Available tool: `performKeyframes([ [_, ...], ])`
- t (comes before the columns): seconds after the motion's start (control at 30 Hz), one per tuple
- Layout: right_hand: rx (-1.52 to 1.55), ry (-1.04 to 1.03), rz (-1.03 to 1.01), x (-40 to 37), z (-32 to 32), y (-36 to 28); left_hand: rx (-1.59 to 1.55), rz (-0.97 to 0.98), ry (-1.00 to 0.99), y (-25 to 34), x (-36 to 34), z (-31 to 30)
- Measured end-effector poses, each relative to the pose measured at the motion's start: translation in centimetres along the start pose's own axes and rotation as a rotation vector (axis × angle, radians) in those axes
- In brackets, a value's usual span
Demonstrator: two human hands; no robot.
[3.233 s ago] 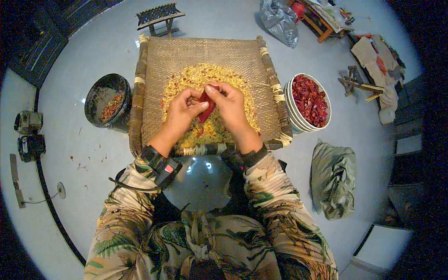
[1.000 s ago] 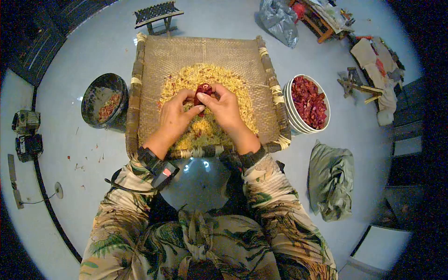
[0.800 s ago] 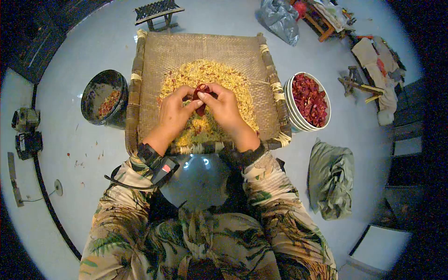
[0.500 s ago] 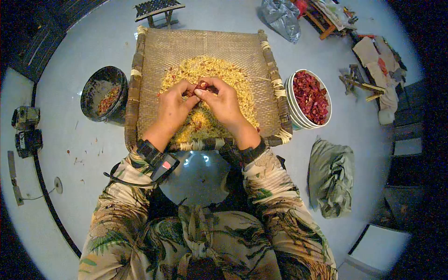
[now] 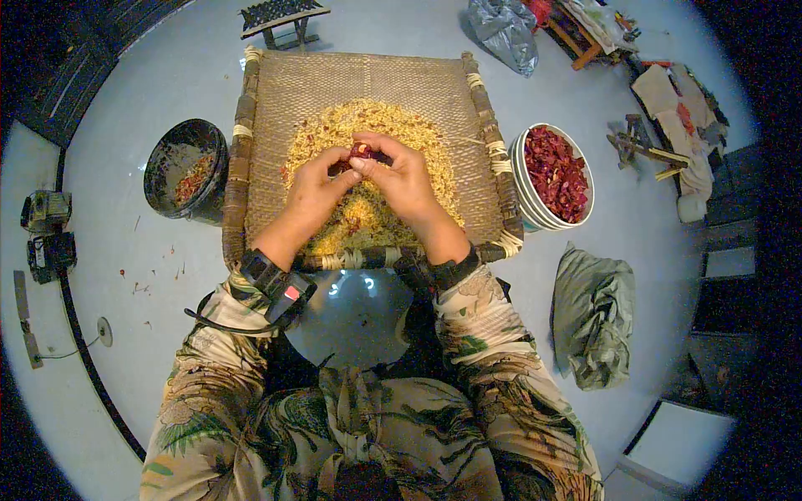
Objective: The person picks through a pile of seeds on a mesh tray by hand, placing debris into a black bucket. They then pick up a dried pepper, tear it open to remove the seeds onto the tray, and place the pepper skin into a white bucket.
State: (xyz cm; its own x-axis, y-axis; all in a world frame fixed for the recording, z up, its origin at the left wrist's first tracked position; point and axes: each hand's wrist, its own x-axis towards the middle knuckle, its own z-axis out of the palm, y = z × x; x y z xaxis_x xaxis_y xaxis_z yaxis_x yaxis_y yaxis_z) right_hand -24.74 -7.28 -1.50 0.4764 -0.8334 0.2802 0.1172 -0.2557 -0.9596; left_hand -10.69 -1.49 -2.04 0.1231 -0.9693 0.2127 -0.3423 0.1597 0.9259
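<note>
A dark red dried chili pepper (image 5: 362, 151) is pinched between both hands over a woven tray (image 5: 313, 75) with a wooden rim. My left hand (image 5: 319, 185) closes its fingertips on the pepper's left side. On the other side, my right hand (image 5: 396, 177) grips it between thumb and fingers. Beneath the hands spreads a heap of yellow seeds (image 5: 368, 117) with small red bits among them. Part of the pepper is hidden by the fingers.
A black bucket (image 5: 214, 196) with red and yellow bits stands left of the tray. White stacked buckets (image 5: 520, 179) hold red pepper pieces at the right. A grey-green bag (image 5: 593, 317) lies on the floor, and a small stool (image 5: 284, 17) stands beyond the tray.
My right hand's fingers have shifted and spread slightly around the pepper, and the pepper has turned a little. My left hand has moved slightly.
</note>
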Motion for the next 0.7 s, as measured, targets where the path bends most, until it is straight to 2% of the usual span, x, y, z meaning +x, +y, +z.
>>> performKeyframes([
  [0.13, -0.001, -0.01, -0.024, 0.1, 0.4, -0.1, 0.039, 0.048, 0.085, -0.8, 0.2, -0.1],
  [0.33, -0.087, 0.008, -0.038, 0.1, 0.6, -0.4, 0.24, 0.066, 0.06, 1.2, -0.1, -0.6],
  [0.47, -0.078, -0.005, 0.012, 0.0, 0.2, -0.3, 0.143, 0.099, 0.087, 0.7, 0.0, 0.0],
  [0.53, -0.071, -0.008, -0.031, 0.3, 0.0, 0.3, 0.089, 0.123, 0.104, 0.0, 0.2, 0.3],
  [0.63, -0.011, -0.02, -0.002, 0.3, 0.0, 0.7, 0.086, 0.077, 0.022, -0.2, 0.5, -0.1],
  [0.7, 0.022, -0.031, 0.018, 0.3, 0.1, 0.7, 0.065, 0.038, 0.045, -0.3, 0.5, -0.1],
])
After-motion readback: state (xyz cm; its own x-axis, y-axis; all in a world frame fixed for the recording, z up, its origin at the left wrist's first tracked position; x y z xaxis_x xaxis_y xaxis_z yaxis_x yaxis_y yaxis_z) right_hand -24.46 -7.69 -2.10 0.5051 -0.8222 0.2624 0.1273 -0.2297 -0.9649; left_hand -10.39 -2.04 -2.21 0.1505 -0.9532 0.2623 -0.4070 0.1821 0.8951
